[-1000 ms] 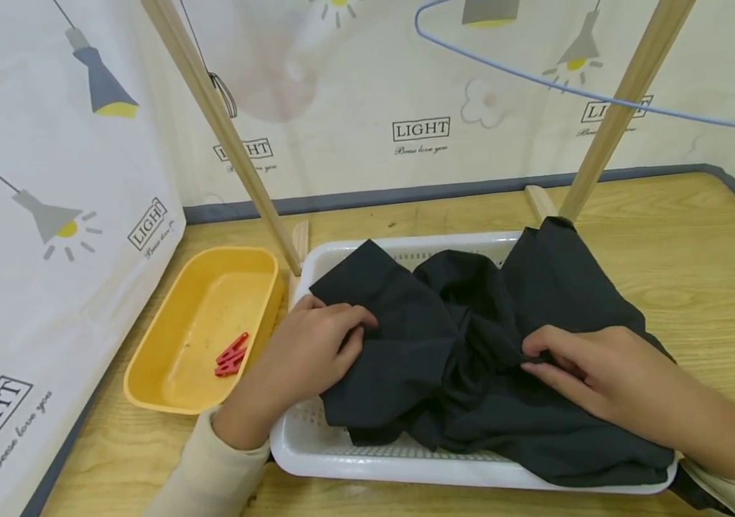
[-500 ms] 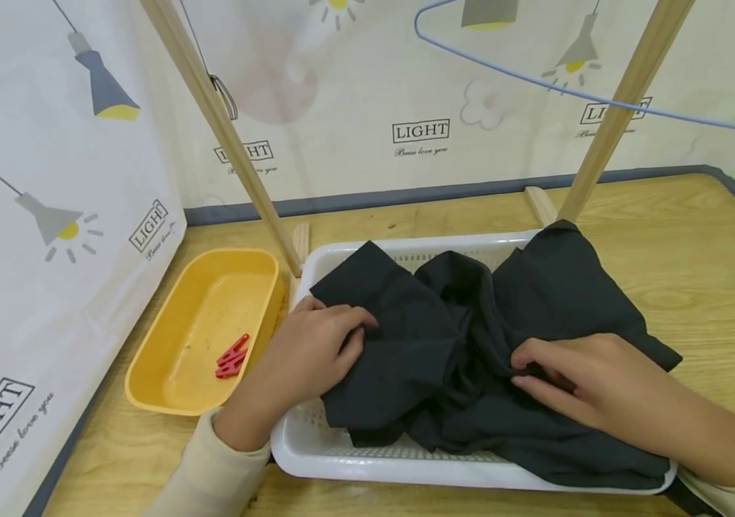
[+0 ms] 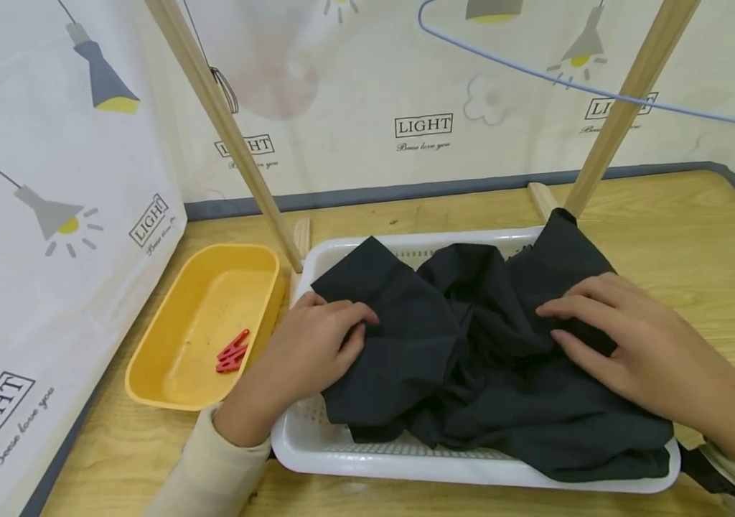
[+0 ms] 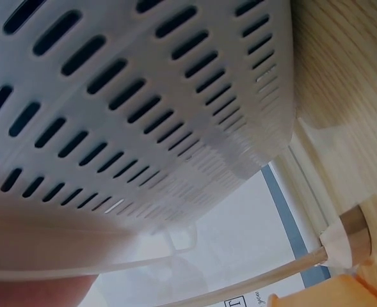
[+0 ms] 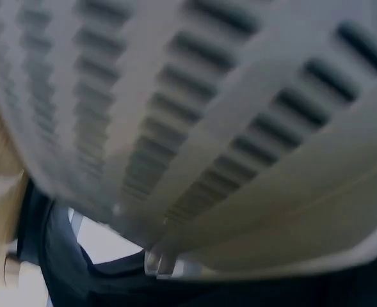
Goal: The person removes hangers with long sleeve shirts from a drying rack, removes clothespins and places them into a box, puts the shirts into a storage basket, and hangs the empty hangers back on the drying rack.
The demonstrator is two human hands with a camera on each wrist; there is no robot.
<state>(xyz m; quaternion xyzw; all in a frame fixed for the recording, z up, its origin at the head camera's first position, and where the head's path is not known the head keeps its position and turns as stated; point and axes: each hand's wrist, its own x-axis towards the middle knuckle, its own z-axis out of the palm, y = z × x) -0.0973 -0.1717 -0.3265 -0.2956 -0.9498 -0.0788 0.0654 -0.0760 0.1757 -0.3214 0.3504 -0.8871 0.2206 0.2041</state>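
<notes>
A crumpled black cloth (image 3: pixel 509 380), its kind of garment not clear, lies heaped in the white slotted basket (image 3: pixel 419 463) and hangs over its right side. My left hand (image 3: pixel 303 352) rests at the basket's left rim, its loosely curled fingers touching the cloth. Over the right part of the cloth is my right hand (image 3: pixel 632 345), with thumb and forefinger apart and nothing visibly pinched. The left wrist view shows the outer basket wall (image 4: pixel 124 96) and a bit of skin (image 4: pixel 41 291). In the right wrist view the basket wall (image 5: pixel 143 128) is blurred, with dark cloth (image 5: pixel 66 268) below.
Left of the basket stands a yellow tub (image 3: pixel 206 287) holding red clothespins (image 3: pixel 233 352). Wooden poles (image 3: pixel 225 129) rise behind the basket, the right one (image 3: pixel 632 100) beyond the cloth. A blue wire hanger (image 3: pixel 535 72) hangs above. Printed fabric walls (image 3: pixel 342 165) enclose the wooden tabletop (image 3: pixel 684 251).
My right hand first pinched and shifted the cloth slightly left, then let go and moved up and right. The cloth's right part has changed folds. My left hand has stayed put.
</notes>
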